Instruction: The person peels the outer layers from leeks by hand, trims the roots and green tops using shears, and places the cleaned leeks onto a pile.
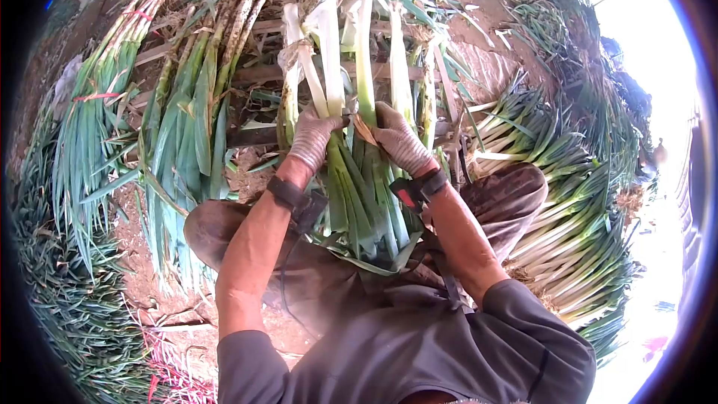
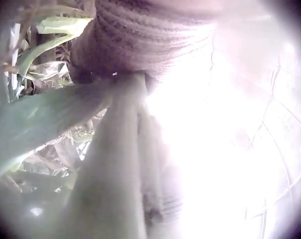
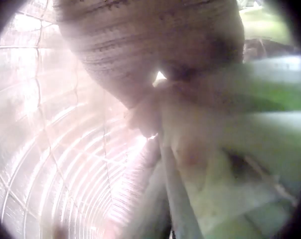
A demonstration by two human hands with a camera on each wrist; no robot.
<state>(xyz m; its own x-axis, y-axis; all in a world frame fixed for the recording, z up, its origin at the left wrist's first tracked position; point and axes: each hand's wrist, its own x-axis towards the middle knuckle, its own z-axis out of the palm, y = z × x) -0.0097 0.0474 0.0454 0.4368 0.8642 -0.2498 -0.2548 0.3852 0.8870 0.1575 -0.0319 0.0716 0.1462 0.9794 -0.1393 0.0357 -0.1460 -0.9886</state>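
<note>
Both hands wear pale knitted gloves and meet over several leeks lying between the person's knees. The left hand (image 1: 314,135) grips a leek (image 1: 329,52) around its shank, white end pointing away and green leaves toward the lap. Close beside it, the right hand (image 1: 398,136) pinches a brownish outer leaf (image 1: 363,129) at the stalk. Another thick white-green leek (image 1: 364,60) rises between the two hands. In the left wrist view, the glove (image 2: 140,40) curls over pale stalks (image 2: 113,164). In the right wrist view, leaf strips (image 3: 178,199) hang below the glove (image 3: 150,45).
Tied leek bundles (image 1: 97,105) lie at the left, with loose leeks (image 1: 187,105) nearer. A long row of white-stalked leeks (image 1: 561,232) lines the right side. Wooden slats (image 1: 262,75) run under the worked leeks. Pink ties (image 1: 176,366) lie at lower left.
</note>
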